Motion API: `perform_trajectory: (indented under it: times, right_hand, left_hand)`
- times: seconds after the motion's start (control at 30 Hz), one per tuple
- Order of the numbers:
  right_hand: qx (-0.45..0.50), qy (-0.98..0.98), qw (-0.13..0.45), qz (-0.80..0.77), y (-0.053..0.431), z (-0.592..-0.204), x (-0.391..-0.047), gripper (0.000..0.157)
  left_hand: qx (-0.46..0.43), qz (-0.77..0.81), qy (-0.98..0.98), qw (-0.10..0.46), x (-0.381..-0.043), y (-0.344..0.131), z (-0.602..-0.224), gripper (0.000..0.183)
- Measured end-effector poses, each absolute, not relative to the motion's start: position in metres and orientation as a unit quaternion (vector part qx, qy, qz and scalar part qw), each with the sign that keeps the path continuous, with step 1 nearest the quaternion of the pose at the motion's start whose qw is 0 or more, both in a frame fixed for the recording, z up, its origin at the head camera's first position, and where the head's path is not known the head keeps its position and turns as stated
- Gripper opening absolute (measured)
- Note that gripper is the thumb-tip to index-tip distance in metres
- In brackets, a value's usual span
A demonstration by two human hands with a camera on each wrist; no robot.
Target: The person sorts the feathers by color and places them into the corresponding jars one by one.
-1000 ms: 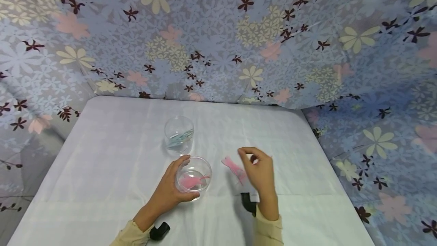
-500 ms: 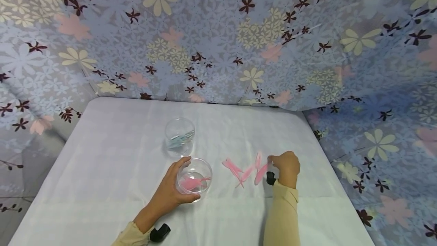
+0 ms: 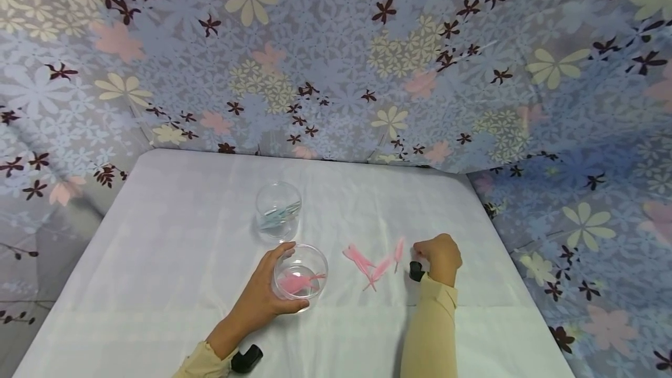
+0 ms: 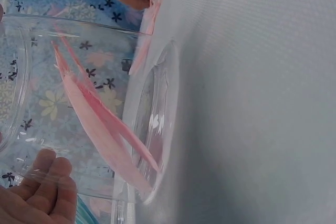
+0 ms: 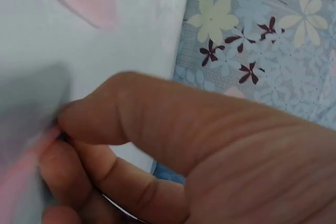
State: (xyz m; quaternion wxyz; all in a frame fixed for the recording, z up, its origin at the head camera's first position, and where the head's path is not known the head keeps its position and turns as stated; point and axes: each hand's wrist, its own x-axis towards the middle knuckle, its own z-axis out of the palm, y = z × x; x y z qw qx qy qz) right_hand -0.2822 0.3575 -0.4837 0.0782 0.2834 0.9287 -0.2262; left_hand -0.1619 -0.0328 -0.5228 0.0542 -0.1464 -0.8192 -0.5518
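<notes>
My left hand (image 3: 261,289) grips a clear plastic cup (image 3: 321,261), thumb on the near side and fingers on the far side. Inside lie pink feathers (image 4: 100,129), leaning against the wall, quills toward the rim. Over at the right, my right hand (image 3: 442,254) pinches a pink feather (image 5: 23,169) between thumb and fingers, low over the table; from the head view the hand hides it. Left of that hand lie a single pink feather (image 3: 399,251) and a small group of crossed pink feathers (image 3: 359,260).
A second clear cup (image 3: 273,191) stands just behind the first one, holding blue-green feathers (image 3: 282,214). White cloth covers the table (image 3: 184,238). A floral curtain (image 3: 336,63) hangs along its back and right side.
My right hand has moved right, away from the crossed feathers, and stopped low on the right. A pink feather near it has left its place on the cloth. The left hand keeps holding the cup.
</notes>
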Motion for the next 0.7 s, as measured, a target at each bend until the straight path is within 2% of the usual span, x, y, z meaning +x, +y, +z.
perform_trajectory:
  times: [0.2, 0.4, 0.57, 0.7]
  right_hand:
    - [0.270, 0.935, 0.092, -0.211, 0.353, -0.481, -0.277, 0.057]
    - [0.246, 0.925, 0.058, -0.283, 0.355, -0.477, -0.266, 0.039]
    - [0.229, 0.908, 0.006, -0.352, 0.354, -0.474, -0.257, 0.043]
    - [0.236, 0.870, -0.054, -0.429, 0.349, -0.473, -0.252, 0.033]
  left_hand:
    - [-0.141, -0.564, -0.812, 0.045, -0.162, -0.033, -0.521, 0.109]
    - [-0.142, -0.551, -0.821, 0.050, -0.162, -0.033, -0.522, 0.109]
    - [-0.145, -0.546, -0.823, 0.053, -0.162, -0.033, -0.522, 0.110]
    - [-0.143, -0.547, -0.823, 0.052, -0.162, -0.033, -0.521, 0.111]
